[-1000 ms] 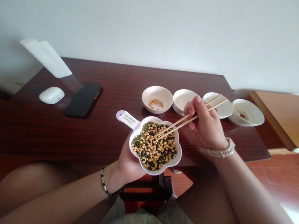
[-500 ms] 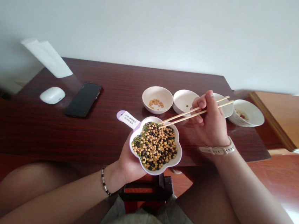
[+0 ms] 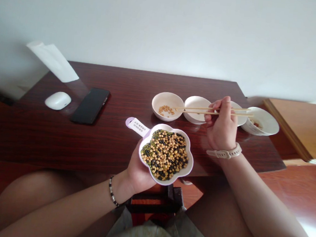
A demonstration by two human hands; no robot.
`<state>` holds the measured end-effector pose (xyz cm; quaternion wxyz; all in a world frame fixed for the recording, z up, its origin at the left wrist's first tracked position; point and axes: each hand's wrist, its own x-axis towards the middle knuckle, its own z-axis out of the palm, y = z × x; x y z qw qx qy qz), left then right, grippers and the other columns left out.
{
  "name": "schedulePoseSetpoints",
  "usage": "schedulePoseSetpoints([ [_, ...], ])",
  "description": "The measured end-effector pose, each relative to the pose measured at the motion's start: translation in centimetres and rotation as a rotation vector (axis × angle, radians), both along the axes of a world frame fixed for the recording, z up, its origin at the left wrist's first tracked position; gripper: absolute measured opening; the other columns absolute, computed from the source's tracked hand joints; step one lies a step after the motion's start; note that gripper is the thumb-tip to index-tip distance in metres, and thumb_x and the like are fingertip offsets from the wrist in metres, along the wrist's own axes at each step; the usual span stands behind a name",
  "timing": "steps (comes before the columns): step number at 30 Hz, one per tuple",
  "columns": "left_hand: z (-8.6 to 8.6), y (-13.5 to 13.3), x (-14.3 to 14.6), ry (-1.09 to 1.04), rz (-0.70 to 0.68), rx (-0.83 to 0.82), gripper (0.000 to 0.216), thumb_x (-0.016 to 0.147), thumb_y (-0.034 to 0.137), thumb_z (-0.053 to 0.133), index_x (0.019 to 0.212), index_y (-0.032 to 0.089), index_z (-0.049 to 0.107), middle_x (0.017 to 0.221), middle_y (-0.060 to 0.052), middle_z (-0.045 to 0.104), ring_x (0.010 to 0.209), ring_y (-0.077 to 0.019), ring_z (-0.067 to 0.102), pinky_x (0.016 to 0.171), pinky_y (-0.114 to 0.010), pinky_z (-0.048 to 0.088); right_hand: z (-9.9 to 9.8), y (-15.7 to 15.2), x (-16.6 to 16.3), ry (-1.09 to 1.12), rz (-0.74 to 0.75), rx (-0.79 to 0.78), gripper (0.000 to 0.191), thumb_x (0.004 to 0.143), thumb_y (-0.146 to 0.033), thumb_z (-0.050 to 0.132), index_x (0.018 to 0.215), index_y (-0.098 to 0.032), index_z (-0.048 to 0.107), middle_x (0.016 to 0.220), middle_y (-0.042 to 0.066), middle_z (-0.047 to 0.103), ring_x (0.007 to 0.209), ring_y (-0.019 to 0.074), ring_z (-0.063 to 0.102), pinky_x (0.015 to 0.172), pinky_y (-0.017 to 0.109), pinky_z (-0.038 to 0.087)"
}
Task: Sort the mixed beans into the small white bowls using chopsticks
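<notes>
My left hand (image 3: 141,171) is closed round the underside of a flower-shaped scoop bowl (image 3: 190,166) with a lilac handle. Mixed beans (image 3: 167,154), tan, black and green, fill it. In my right hand (image 3: 222,126) is a pair of chopsticks (image 3: 195,109). Their tips reach over the right side of a white bowl (image 3: 156,109) that has tan soybeans (image 3: 165,110) at its bottom. Whether the tips pinch a bean is too small to tell. A second white bowl (image 3: 193,119) lies under the chopsticks, and a third bowl (image 3: 241,120) is partly hidden behind my right hand.
At the right of the dark table (image 3: 111,143) stands a patterned bowl (image 3: 270,123) with some reddish bits inside. A black phone (image 3: 90,105), a white mouse (image 3: 58,100) and a white tissue pack (image 3: 54,62) lie on the left. A wooden cabinet (image 3: 302,127) stands at right.
The chopstick tips have moved up from the mixed beans to the bowl of soybeans, and the chopsticks now lie nearly level. My left hand holds the scoop bowl in nearly the same place.
</notes>
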<state>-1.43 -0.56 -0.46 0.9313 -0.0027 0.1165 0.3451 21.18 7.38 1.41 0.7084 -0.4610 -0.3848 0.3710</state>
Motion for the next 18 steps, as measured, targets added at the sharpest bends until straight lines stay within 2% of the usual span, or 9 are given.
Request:
schedulePoseSetpoints([
  [10,-0.1,0.0,0.1,-0.020,-0.001,0.024,0.054,0.093,0.054,0.048,0.131,0.019,0.063,0.139,-0.011,0.063,0.129,-0.0323,0.059,0.115,-0.053,0.039,0.1,-0.3,-0.2,-0.057,-0.014,0.084,0.047,0.101,-0.060,0.070,0.076,-0.022,0.055,0.080,0.001,0.057,0.052,0.0076,0.051,0.038,0.024,0.030],
  [14,-0.3,0.1,0.1,-0.026,0.012,0.017,0.054,0.093,0.055,0.047,0.131,0.020,0.063,0.140,-0.010,0.063,0.130,-0.0312,0.058,0.117,-0.053,0.037,0.4,-0.2,0.0,-0.055,-0.003,0.084,0.051,0.099,-0.065,0.069,0.075,-0.023,0.052,0.075,0.000,0.054,0.048,0.0073,0.046,0.036,0.024,0.023],
  [18,-0.3,0.0,0.1,-0.045,0.002,0.024,0.055,0.094,0.055,0.046,0.130,0.018,0.064,0.138,-0.011,0.064,0.129,-0.0305,0.059,0.117,-0.052,0.037,1.1,-0.4,0.2,-0.014,0.094,0.068,0.055,0.098,-0.066,0.071,0.072,-0.023,0.048,0.068,-0.002,0.047,0.044,0.0066,0.037,0.035,0.027,0.018],
])
